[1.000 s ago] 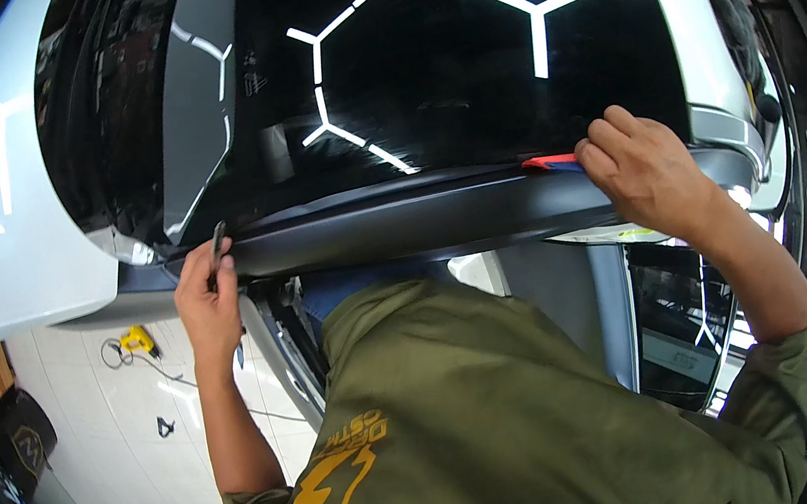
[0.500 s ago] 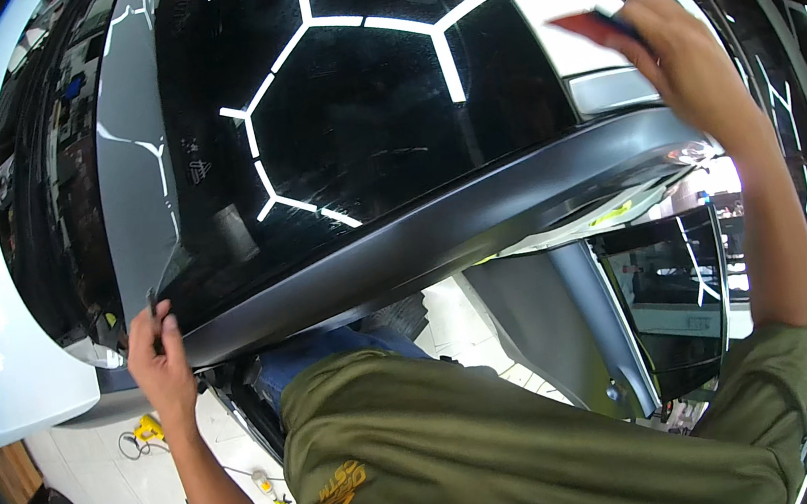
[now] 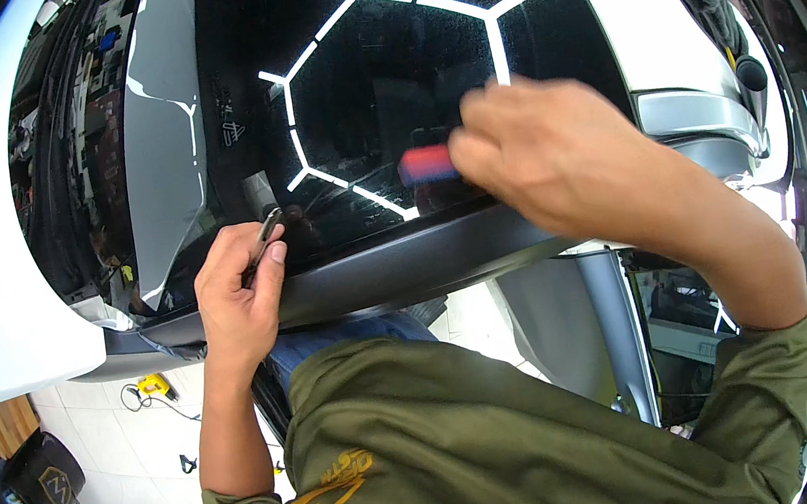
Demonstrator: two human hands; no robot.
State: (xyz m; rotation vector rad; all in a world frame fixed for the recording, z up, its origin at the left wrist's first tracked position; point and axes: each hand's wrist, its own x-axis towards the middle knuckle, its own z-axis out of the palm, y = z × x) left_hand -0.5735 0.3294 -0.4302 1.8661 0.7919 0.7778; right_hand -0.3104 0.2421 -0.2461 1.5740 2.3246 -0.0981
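Your left hand (image 3: 238, 302) pinches a slim tool (image 3: 268, 228), your right hand (image 3: 548, 159) a scraper (image 3: 421, 165). You're likely smoothing the glass (image 3: 362, 116) beneath; next, keep contact flat.

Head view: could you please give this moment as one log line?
left hand: holds slim tool; right hand: holds red-blue tool; nearby: dark glass, dark trim

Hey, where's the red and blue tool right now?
In the head view, the red-and-blue tool is just right of centre, in the right hand, over the glossy black panel near its dark trim.
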